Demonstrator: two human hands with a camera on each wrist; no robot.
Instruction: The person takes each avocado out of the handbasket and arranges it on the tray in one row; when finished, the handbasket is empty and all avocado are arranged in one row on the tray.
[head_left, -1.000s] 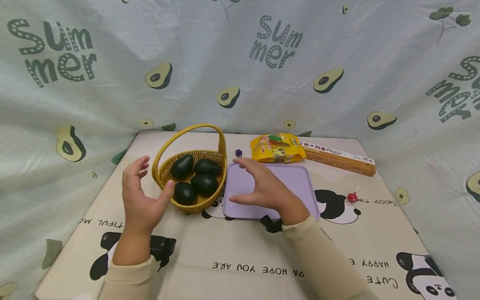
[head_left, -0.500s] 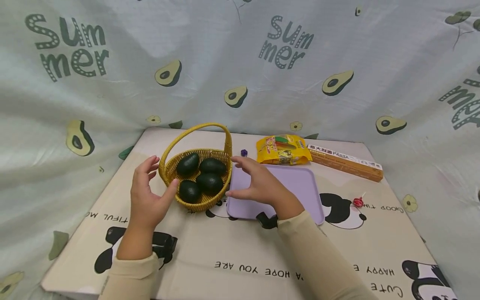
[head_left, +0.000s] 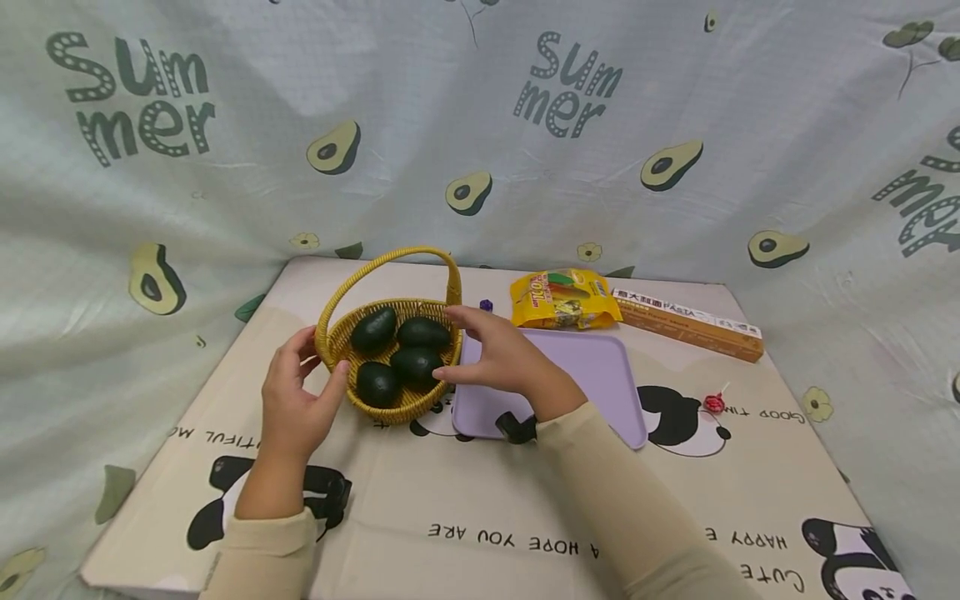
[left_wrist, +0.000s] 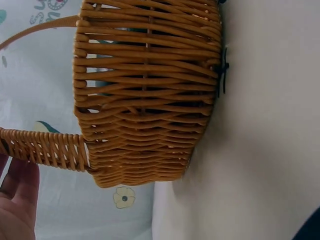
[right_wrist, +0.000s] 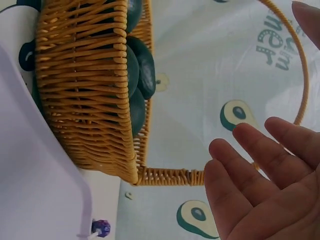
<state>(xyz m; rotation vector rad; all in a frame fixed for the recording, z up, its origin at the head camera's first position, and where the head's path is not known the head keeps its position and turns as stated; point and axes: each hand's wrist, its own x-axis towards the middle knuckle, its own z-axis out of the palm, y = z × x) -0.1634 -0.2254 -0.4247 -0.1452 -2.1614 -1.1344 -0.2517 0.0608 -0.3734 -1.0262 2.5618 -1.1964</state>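
Note:
A yellow wicker basket with an arched handle holds several dark green avocados. My left hand is at the basket's left side, thumb and fingers spread around the lower handle. In the left wrist view its fingers lie right by the handle; firm contact cannot be made out. On the other side, my right hand reaches over a lilac tray to the basket's right rim. Its fingers are extended beside the handle in the right wrist view, gripping nothing.
Behind the tray lie a yellow snack bag and a long pasta box. A purple-wrapped candy sits right of the basket, and a red lollipop lies farther right. A printed curtain hangs behind the table.
My right hand has moved left, up to the basket's right rim and handle. The left hand's fingers have come closer to the left handle base. The basket stays in place; the head view shifted slightly.

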